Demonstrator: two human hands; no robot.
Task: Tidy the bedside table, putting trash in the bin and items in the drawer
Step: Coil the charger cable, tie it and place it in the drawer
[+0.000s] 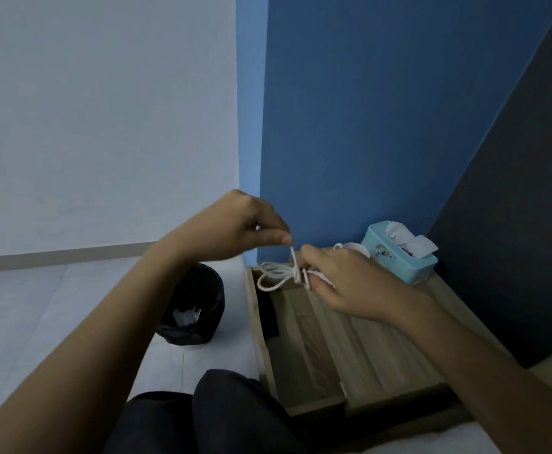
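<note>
Dark-trousered knees [222, 414] fill the foreground, below both forearms. Above them, the left hand [235, 224] pinches the free end of a thin white cord [274, 276] between thumb and forefinger, its other fingers curled. Just beside it and slightly lower, the right hand [350, 283] curls its fingers round the gathered loops of the same cord. These loops protrude past the right fingertips, and the free end rises from them to the left hand's pinch. Both hands hold the cord over the far end of the pale wooden tabletop [382, 348]. Beyond the right hand, a light blue plastic tissue box [399, 257] stands on the tabletop against the blue wall [366, 126]. Beneath the left wrist, a round bin with a black liner [196, 306] stands on the floor and holds crumpled clear trash [186, 314].
</note>
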